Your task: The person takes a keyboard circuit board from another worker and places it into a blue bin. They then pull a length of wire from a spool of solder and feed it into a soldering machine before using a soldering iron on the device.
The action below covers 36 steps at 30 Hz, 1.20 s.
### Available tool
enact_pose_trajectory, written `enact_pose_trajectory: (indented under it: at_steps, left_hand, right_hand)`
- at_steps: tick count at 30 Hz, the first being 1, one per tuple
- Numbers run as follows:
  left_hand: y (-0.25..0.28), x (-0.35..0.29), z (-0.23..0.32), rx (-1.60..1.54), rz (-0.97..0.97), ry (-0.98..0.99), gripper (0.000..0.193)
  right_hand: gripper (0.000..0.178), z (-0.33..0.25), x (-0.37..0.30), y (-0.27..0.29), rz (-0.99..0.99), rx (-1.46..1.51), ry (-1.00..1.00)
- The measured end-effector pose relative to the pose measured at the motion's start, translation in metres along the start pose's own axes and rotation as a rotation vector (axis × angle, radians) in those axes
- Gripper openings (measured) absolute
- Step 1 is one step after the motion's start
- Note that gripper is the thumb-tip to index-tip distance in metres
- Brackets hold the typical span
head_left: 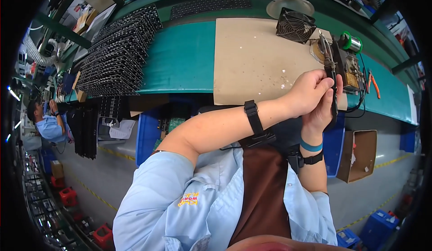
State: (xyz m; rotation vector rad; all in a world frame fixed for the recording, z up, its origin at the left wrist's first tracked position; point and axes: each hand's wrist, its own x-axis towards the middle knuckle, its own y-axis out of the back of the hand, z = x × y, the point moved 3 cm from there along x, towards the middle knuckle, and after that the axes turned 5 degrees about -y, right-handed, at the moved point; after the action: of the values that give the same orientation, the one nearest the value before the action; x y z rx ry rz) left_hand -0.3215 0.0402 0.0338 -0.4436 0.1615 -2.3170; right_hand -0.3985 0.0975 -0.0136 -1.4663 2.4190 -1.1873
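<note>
At the right of the table both hands meet around a long, narrow black thing [333, 102], upright in the picture; its kind is hard to make out. My left hand [310, 91] reaches across with its fingers closed at the near side of it. My right hand [320, 112] grips it from below, fingers partly hidden behind it. Just above the hands, slim metal rods like soldering iron tips [323, 44] point up; whether they join the black thing I cannot tell. Beside them are a round pad [317, 52] and a metal-topped soldering unit [352, 73].
Brown cardboard [256, 62] covers part of the green table mat [182, 57]. A tall stack of black perforated boards [119, 55] stands left. A fan [295, 25], green solder spool [352, 43] and orange-handled pliers [373, 84] lie around the hands. A co-worker [48, 122] sits far left.
</note>
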Motion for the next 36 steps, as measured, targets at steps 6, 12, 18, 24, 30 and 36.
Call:
enact_pose_trajectory:
  at_steps: [6, 12, 18, 24, 30, 36]
  left_hand:
    - [0.015, -0.015, -0.001, -0.02, 0.191, -0.122, 0.015]
    - [0.03, -0.029, -0.006, 0.234, 0.25, -0.209, 0.022]
    - [0.061, -0.043, 0.008, 0.204, 0.357, -0.22, 0.021]
    - [0.055, -0.03, 0.008, 0.112, 0.314, -0.193, 0.021]
    - [0.043, -0.005, 0.004, 0.21, 0.0, -0.116, 0.023]
    - [0.077, -0.016, 0.03, 0.475, -0.286, -0.291, 0.026]
  right_hand:
    - [0.051, 0.023, -0.005, 0.0, -0.006, -0.115, -0.057]
    - [0.043, 0.03, -0.019, -0.025, 0.314, 0.114, -0.337]
    - [0.048, 0.048, -0.012, -0.033, 0.168, 0.074, -0.4]
    - [0.047, 0.03, -0.014, -0.059, 0.379, -0.037, -0.37]
    - [0.045, 0.045, 0.031, 0.094, 0.0, 0.124, -0.31]
    - [0.049, 0.028, 0.004, 0.023, -0.001, 0.057, -0.289]
